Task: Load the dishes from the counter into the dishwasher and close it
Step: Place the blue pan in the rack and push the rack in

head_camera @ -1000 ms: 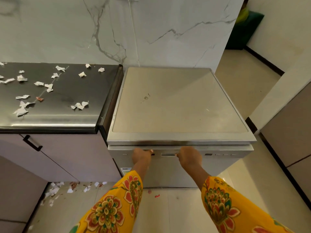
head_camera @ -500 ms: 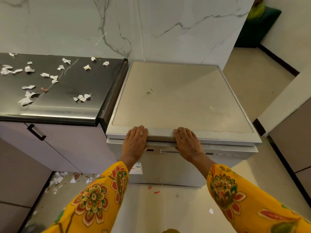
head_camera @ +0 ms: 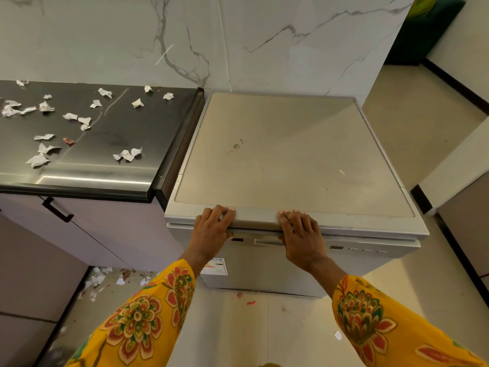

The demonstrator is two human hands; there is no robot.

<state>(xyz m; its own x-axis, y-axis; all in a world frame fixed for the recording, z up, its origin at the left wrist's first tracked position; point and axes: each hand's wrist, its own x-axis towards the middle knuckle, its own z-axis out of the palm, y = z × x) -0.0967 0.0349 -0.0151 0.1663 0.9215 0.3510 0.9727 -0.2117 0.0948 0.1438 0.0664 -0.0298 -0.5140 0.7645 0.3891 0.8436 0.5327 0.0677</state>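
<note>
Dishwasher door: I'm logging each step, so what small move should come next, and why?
Probably lift both hands away. The left hand and right hand rest on the dishwasher top's front edge, and its door looks shut.

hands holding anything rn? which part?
No loose item. Both the left hand and right hand rest over the front top edge of the silver box-shaped dishwasher, fingers on top.
</note>
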